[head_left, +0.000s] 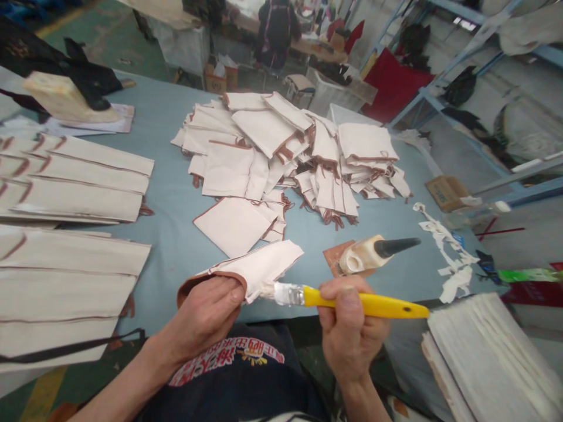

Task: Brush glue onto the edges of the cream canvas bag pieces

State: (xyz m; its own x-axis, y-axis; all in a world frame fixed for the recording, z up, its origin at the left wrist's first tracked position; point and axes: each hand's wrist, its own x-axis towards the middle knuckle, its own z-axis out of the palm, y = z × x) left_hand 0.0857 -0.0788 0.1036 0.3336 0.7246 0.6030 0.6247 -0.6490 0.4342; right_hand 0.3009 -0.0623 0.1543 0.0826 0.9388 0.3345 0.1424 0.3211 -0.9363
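My left hand is closed on a cream fabric piece with brown edging, its fingers partly tucked inside the brown-bound opening. In my right hand is a paintbrush with a yellow handle, gripped between thumb and fingers. The brush's whitish bristles touch or nearly touch the near edge of the fabric piece; I cannot tell which. Just beyond my right hand, a cream bottle with a dark nozzle lies on a brown patch. A flat cream piece rests on the table beyond my left hand.
A heap of brown-edged cream pieces covers the far middle of the blue-grey table. Rows of larger cream panels lie at left. White scraps and a small cardboard box are at right. Stacked whitish sheets stand near right.
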